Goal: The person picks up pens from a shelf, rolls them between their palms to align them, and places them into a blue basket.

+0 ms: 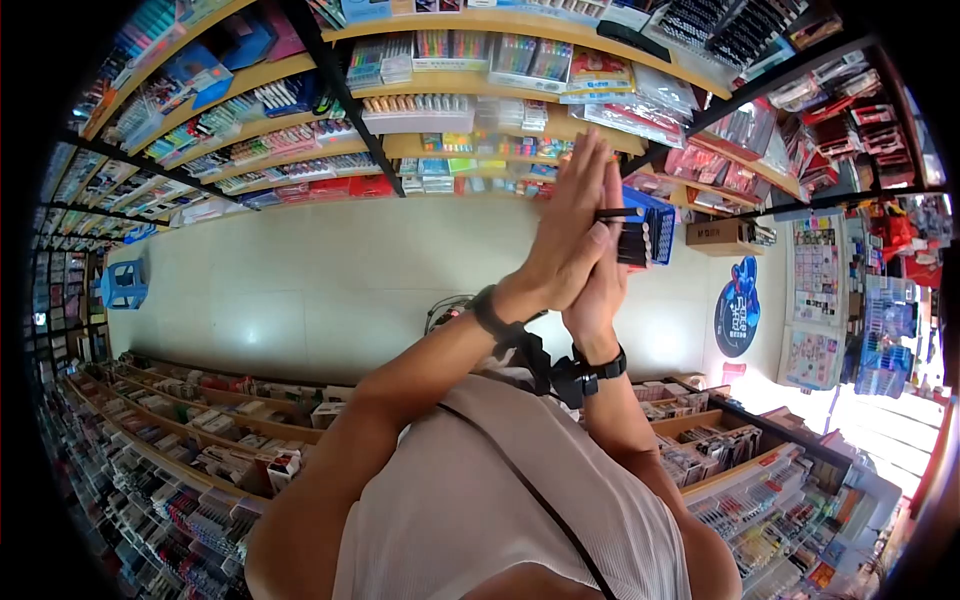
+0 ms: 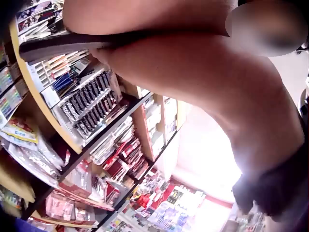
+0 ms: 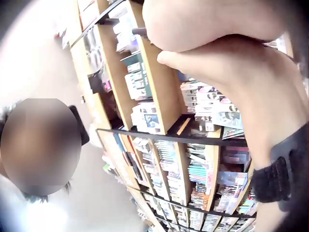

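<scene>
A dark stick [image 1: 627, 212], probably a pen, is held crosswise between two palms, above and right of the centre of the head view. The fingers of the left hand [image 1: 570, 225] and of the right hand [image 1: 605, 280] are kept straight and pointed at the top of the frame; nothing is wrapped by them, and the stick is trapped by palm pressure alone. One end is left jutting out on the right; its middle is hidden, and a longer stretch is shown at the upper left of the left wrist view.

Because no finger is curled round it, the stick could easily be lost: if the palms were parted slightly or slid unevenly, it could be tipped, shot out sideways and dropped to the floor [image 1: 300, 270]. Should that happen, it might be mixed in with the similar pale-ended sticks [image 1: 636, 242] by the blue box [image 1: 657, 220], right of centre. Whether those sticks are set inside the box cannot be told. The left wrist strap [image 1: 490, 312] and right wrist strap [image 1: 606, 366] are also worn close together, so the grip could be jarred if they were knocked.
</scene>
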The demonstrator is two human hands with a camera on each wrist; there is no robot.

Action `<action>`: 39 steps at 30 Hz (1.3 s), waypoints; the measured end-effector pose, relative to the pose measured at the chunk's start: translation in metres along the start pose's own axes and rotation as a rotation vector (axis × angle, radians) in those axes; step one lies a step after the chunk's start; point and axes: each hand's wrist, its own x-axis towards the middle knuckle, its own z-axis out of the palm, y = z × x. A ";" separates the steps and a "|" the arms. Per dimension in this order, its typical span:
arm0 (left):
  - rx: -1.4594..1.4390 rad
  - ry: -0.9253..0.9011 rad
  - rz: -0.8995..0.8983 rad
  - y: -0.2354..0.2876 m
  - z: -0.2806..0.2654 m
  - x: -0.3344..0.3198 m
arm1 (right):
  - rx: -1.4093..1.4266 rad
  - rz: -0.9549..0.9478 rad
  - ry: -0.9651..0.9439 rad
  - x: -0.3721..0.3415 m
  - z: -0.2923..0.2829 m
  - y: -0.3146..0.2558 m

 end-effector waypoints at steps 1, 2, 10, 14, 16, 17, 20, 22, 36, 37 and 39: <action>-0.065 0.012 0.023 0.008 0.000 0.003 | -0.075 -0.082 -0.070 0.002 0.009 -0.015; -0.061 0.016 0.024 0.014 0.000 0.007 | -0.049 -0.119 0.032 -0.005 0.033 -0.024; -0.298 0.006 0.219 0.065 0.002 0.006 | -0.071 -0.456 -0.220 0.004 0.049 -0.077; -0.251 0.015 0.309 0.071 0.013 -0.008 | -0.069 -0.493 -0.215 0.004 0.048 -0.088; -0.217 -0.002 0.317 0.071 0.008 -0.004 | -0.080 -0.493 -0.211 -0.001 0.048 -0.086; -0.212 -0.003 0.341 0.065 0.004 0.004 | -0.084 -0.491 -0.213 -0.004 0.048 -0.085; -0.197 -0.065 0.363 0.077 -0.021 0.025 | -0.105 -0.483 -0.214 -0.017 0.050 -0.080; -0.233 -0.051 0.312 0.084 -0.029 0.033 | -0.116 -0.480 -0.216 -0.027 0.052 -0.078; -0.093 -0.251 0.438 0.092 0.006 0.020 | -0.148 -0.458 -0.099 -0.019 0.027 -0.106; -0.083 -0.246 0.436 0.094 0.000 0.024 | -0.149 -0.456 -0.106 -0.023 0.029 -0.103; -0.102 -0.186 0.447 0.100 -0.012 0.032 | -0.141 -0.460 -0.136 -0.029 0.034 -0.100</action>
